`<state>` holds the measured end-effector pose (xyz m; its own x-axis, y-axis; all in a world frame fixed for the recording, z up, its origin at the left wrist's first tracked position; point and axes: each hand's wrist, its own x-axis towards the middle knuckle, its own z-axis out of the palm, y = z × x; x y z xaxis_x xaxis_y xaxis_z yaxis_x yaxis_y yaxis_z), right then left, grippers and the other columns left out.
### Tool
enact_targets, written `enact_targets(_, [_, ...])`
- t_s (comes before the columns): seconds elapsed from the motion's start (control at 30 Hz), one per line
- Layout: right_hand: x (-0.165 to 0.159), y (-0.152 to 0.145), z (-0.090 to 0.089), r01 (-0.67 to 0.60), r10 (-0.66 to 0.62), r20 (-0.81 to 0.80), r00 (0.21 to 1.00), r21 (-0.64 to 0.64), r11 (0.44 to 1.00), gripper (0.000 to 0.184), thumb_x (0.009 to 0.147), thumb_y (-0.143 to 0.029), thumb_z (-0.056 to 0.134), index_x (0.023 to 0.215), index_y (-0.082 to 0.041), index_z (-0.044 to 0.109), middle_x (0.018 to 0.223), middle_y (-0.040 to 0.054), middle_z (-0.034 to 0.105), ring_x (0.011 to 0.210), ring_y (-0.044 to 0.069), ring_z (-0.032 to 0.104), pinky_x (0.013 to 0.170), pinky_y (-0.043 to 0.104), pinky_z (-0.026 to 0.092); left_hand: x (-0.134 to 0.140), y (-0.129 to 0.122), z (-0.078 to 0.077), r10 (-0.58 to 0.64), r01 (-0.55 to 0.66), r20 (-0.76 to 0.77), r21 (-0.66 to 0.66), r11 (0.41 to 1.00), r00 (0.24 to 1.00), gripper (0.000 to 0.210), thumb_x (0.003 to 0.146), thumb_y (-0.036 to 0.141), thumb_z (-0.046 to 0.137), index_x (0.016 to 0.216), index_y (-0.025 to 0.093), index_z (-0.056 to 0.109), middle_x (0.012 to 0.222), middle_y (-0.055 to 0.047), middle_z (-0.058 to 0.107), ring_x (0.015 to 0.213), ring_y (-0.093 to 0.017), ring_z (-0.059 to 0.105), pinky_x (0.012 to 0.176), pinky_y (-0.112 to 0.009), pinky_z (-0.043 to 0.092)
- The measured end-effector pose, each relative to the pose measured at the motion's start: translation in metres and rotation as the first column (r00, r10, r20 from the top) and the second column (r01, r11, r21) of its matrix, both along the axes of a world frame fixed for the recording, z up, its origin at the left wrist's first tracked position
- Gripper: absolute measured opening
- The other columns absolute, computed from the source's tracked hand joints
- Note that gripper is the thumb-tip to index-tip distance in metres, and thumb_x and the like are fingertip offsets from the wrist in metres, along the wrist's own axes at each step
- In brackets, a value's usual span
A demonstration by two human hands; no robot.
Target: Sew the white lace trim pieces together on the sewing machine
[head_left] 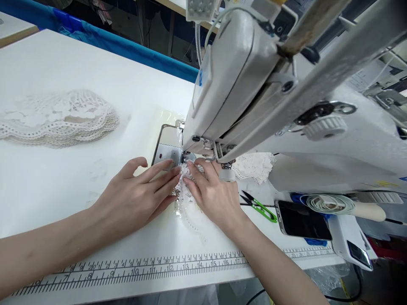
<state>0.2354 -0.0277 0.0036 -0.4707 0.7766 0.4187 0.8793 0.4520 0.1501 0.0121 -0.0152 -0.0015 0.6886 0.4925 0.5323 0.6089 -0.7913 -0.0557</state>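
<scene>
White lace fabric lies under the needle area of a sewing machine and trails toward the table's front edge. My left hand rests flat to the left of the needle, fingers stretched, their tips touching the lace edge. From the other side, my right hand has its thumb and fingers closed on the lace close to the presser foot. The fingers partly cover the fabric there. Another white lace piece shows behind my right hand.
Stacked lace pieces lie on the left of the white table. Right of my right hand are green thread snips, a phone and a coiled cord. A printed ruler scale runs along the front edge.
</scene>
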Motion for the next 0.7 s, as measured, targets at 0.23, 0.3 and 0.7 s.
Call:
enact_targets(0.23, [0.0021,0.0038,-0.0016,0.078,-0.076,0.05,0.996,-0.041,0.996,0.041,0.112,-0.041,0.045,0.133,-0.018,0.073,0.113,0.0111,0.078,0.111,0.026,0.066,0.091,0.036,0.052,0.0031,0.0068,-0.0017,0.006,-0.006,-0.003,0.01,1.0,1.0,0.033,0.112,0.026,0.043,0.128,0.012,0.069,0.121,-0.008,0.08,0.126,-0.025,0.069,0.092,-0.046,0.043])
enact_targets(0.3, [0.0025,0.0041,-0.0018,0.085,-0.083,0.061,0.995,-0.044,0.995,0.041,0.112,-0.041,0.045,0.134,-0.02,0.073,0.111,0.0109,0.078,0.11,0.026,0.066,0.091,0.036,0.052,0.0033,0.0064,-0.0023,0.007,-0.007,0.003,0.009,1.0,1.0,0.032,0.112,0.026,0.045,0.128,0.012,0.069,0.121,-0.008,0.08,0.125,-0.025,0.069,0.092,-0.045,0.043])
enact_targets(0.7, [0.0039,0.0076,-0.0028,0.049,-0.049,0.017,0.999,-0.001,0.999,0.04,0.111,-0.039,0.047,0.131,-0.019,0.075,0.105,0.0133,0.077,0.102,0.027,0.066,0.088,0.039,0.054,0.004,0.0042,-0.0008,0.025,-0.022,-0.052,0.049,0.999,0.998,0.034,0.112,0.026,0.042,0.127,0.012,0.069,0.124,-0.01,0.079,0.126,-0.026,0.068,0.092,-0.047,0.042])
